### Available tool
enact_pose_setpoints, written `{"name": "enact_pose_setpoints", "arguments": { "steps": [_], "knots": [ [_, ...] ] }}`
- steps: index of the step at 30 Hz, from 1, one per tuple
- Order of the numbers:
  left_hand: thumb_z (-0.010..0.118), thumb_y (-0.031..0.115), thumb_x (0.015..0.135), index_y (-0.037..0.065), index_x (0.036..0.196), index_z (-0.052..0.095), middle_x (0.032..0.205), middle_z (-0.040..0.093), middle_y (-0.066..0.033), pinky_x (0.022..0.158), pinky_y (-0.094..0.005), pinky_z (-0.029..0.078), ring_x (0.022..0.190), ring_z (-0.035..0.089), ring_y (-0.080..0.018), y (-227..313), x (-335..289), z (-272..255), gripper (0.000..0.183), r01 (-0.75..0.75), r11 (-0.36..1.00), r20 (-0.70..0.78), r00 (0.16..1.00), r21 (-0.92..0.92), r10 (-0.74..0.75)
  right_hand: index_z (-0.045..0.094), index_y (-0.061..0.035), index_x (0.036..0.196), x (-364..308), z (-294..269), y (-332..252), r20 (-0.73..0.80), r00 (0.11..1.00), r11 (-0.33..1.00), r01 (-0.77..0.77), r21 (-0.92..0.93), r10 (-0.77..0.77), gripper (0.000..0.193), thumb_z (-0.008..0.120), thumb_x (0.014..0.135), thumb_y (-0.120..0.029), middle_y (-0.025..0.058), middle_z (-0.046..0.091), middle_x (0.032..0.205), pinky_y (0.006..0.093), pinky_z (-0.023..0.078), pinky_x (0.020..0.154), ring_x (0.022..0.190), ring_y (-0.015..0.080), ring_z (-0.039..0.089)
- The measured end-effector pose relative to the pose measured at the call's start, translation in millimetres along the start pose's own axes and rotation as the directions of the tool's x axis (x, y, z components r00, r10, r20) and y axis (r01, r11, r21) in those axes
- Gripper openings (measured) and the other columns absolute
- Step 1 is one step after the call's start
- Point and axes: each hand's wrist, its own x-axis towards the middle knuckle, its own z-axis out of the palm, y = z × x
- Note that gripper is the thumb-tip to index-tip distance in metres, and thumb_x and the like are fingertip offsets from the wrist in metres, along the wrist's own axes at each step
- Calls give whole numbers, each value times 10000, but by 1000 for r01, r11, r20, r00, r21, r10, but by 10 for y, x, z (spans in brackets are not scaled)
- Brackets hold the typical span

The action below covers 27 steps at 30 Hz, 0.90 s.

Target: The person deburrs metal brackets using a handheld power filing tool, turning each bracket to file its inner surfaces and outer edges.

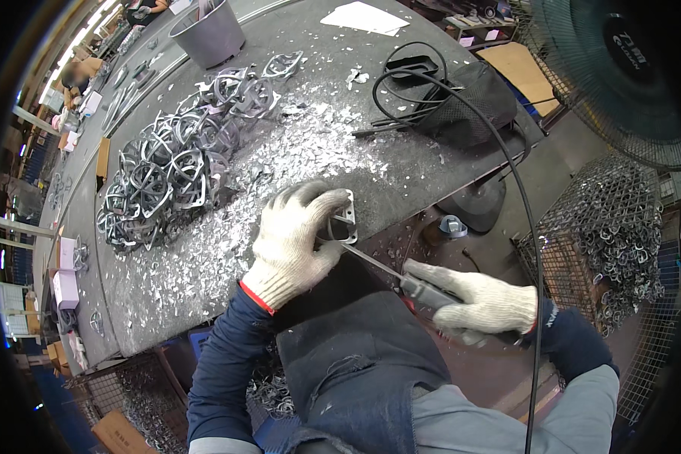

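My left hand (291,238), in a white knit glove with a red cuff edge, is closed around a small cast metal frame (348,217) at the table's near edge. Much of that frame is hidden behind the fingers. My right hand (488,303), also gloved, grips the grey handle of a hand tool with a long thin metal shaft (374,262), like a file. The shaft points up and left, its tip against or close to the frame's lower side; contact cannot be made out. A heap of similar metal frames (170,178) lies to the left.
Shiny metal flakes (310,151) litter the dark table (446,181). A grey bucket (208,38), white paper (365,18) and a black mesh bag (469,106) stand farther back. A black cable (526,208) hangs past my right wrist. A fan (620,68) and a wire crate of parts (613,242) are right.
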Motion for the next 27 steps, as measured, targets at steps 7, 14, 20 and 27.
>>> {"name": "enact_pose_setpoints", "arguments": {
  "steps": [7,14,20,27],
  "knots": [
    [799,64,772,61,1594,640,1590,674,-222,1295,-565,445,1523,586,-464,-215,27,-26,837,-118,991,11,993,-65,119,354,-179,1819,129,-346,196,-129,767,569,339,-749,-628,888,717,1010,-228,241,775,1433,485,657,1006,1092,454,815],
    [822,81,808,58,1653,569,1656,625,-201,1322,-562,423,1590,534,-438,-286,23,-22,883,-109,991,87,989,-81,116,444,-277,1767,230,-172,-136,-220,863,482,31,-876,-455,797,741,1027,-252,207,821,1147,533,664,910,1007,428,820],
    [823,66,785,35,1643,584,1643,634,-221,1321,-573,426,1571,551,-461,-263,10,-41,892,-112,991,76,990,-73,118,464,-292,1753,206,-246,-91,-183,840,465,90,-881,-510,798,752,1011,-231,202,818,1045,529,665,842,916,411,820],
    [902,94,769,59,1621,611,1582,657,-223,1273,-575,459,1523,585,-432,-318,-104,100,902,-29,992,-13,1000,-126,28,418,-299,1776,192,-185,-230,-232,867,506,28,-862,-442,818,734,1024,-231,226,816,1061,540,668,867,950,428,818]
  ]
}}
